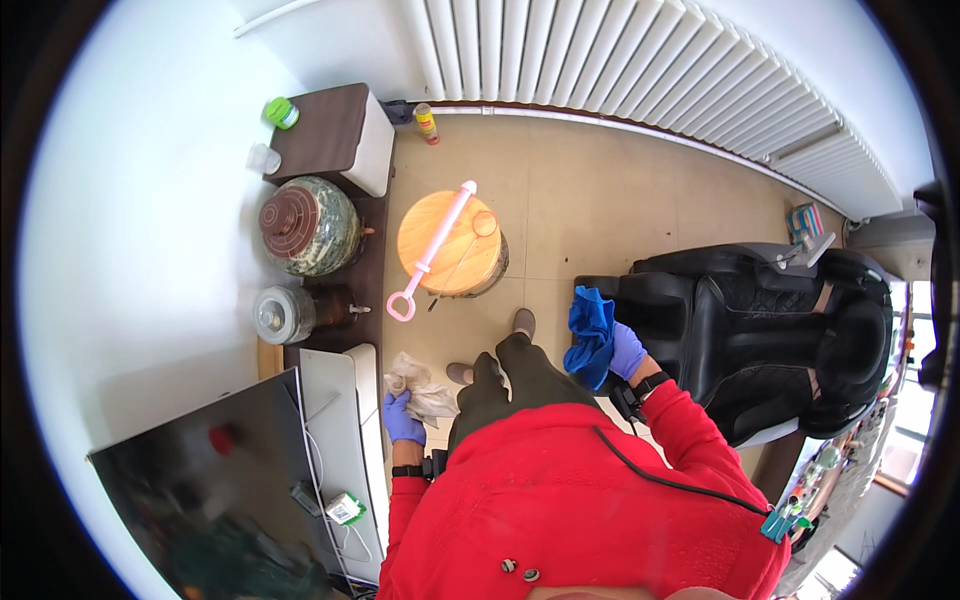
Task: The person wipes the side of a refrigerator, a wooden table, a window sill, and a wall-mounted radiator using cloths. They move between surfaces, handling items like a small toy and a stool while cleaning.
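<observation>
My left hand (402,418), in a purple-blue glove, is closed on a crumpled off-white cloth (426,390) that hangs beside the white TV cabinet. A bunched blue cloth (590,336) is gripped in my right hand (628,350), gloved the same way, next to the foot end of a black massage chair (745,330). Ahead of me stands a round wooden-topped stool (428,228). Across its top lies a pink stick with a ring handle (438,248), its ring end jutting past the near edge.
Along the left wall are a TV (215,485), a glass jar with a tap (283,315), a large lidded urn (315,228) and a brown-topped cabinet (320,128). A yellow-and-red can (427,124) stands on the floor near the white radiator (600,50).
</observation>
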The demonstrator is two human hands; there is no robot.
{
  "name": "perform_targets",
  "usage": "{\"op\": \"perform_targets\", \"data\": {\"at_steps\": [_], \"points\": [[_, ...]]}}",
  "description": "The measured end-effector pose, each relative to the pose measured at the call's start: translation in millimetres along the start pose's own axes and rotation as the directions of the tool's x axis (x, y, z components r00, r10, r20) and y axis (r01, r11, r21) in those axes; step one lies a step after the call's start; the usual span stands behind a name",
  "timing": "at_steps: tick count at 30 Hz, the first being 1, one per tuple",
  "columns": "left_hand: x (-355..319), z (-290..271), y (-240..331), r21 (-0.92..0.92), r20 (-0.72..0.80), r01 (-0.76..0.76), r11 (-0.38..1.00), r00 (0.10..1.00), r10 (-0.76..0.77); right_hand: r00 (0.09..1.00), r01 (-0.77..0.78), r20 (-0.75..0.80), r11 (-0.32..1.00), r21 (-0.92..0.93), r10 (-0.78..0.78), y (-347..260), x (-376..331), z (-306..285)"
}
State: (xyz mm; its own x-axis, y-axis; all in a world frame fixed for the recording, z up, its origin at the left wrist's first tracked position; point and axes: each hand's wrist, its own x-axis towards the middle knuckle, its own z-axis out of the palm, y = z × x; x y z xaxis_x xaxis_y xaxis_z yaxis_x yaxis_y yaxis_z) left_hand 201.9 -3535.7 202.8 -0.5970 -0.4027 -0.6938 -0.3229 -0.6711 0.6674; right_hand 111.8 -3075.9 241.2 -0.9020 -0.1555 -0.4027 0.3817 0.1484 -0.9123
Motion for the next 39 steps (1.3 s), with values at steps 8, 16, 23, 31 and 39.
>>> {"op": "perform_targets", "data": {"at_steps": [8,16,23,31,39], "points": [[17,65,-2,0.149,0.121,0.062,0.987,0.989,-0.080,0.982,-0.048,-0.173,0.980,0.192,0.081,30,-33,-49],[52,98,1,0.333,0.191,0.076,0.940,0.971,-0.146,0.913,-0.081,-0.340,0.915,0.395,0.228,62,-86,-28],[90,103,21,0.402,0.258,0.104,0.910,0.940,-0.222,0.877,-0.122,-0.454,0.987,0.108,0.159,52,-112,17],[115,72,55,0.426,0.254,0.064,0.903,0.949,-0.187,0.869,-0.147,-0.433,0.960,0.237,0.240,41,-113,59],[112,48,78,0.285,0.175,0.227,0.931,0.943,-0.284,0.882,-0.158,-0.402,0.958,0.241,0.247,31,-89,78]]}}
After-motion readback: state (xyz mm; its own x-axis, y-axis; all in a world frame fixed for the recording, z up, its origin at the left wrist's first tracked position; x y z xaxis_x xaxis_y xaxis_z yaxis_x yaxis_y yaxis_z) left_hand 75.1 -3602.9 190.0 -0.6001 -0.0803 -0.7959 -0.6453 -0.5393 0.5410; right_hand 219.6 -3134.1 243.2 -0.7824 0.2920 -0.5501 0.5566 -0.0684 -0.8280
